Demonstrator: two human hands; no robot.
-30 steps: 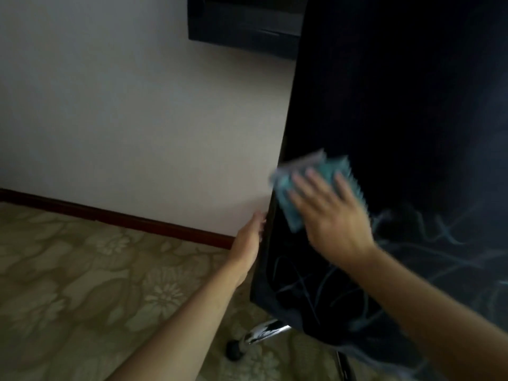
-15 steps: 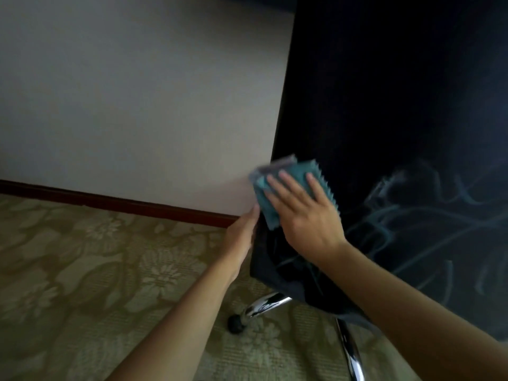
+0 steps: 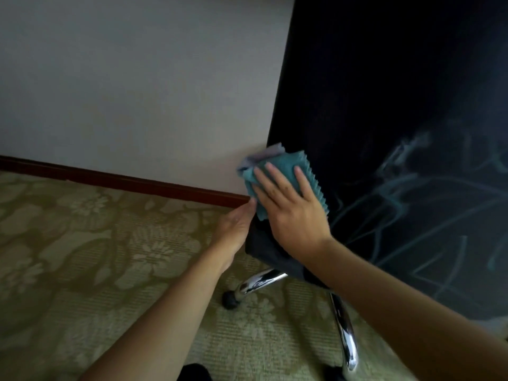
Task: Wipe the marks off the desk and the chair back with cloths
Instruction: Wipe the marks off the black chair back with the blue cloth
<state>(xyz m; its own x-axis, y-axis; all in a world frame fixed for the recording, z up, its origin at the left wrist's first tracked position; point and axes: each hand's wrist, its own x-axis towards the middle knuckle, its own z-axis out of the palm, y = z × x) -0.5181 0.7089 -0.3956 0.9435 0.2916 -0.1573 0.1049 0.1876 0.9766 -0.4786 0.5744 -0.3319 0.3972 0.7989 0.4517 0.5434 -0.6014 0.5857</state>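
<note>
right hand (image 3: 291,213) lies flat, fingers straight and slightly spread, pressing a teal cloth (image 3: 277,178) against the lower left edge of the black chair back (image 3: 384,105). i see the cloth's zigzag edge poking out past the fingers on the right, and a paler fold sticking beyond the chair's edge at the top left. my left hand (image 3: 236,229) sits just beside it, fingers relaxed and resting along the chair back's left edge, as if steadying it; whether they curl behind the edge i cannot tell. both forearms reach in from the bottom of the view, the right one crossing low over the chair back.

pale bluish marks (image 3: 412,193) swirl across the chair back to the right of the cloth and below it, not yet wiped.

my worry: the chair stands on a chrome base (image 3: 261,281) with a caster (image 3: 229,301) on patterned carpet (image 3: 82,243), so a firm push could roll or swivel it away if the left hand's hold is light. the cloth is only pinned by a flat palm, so it could slip off the edge. i judge that dragging it across could also smear the marks rather than lift them.
</note>
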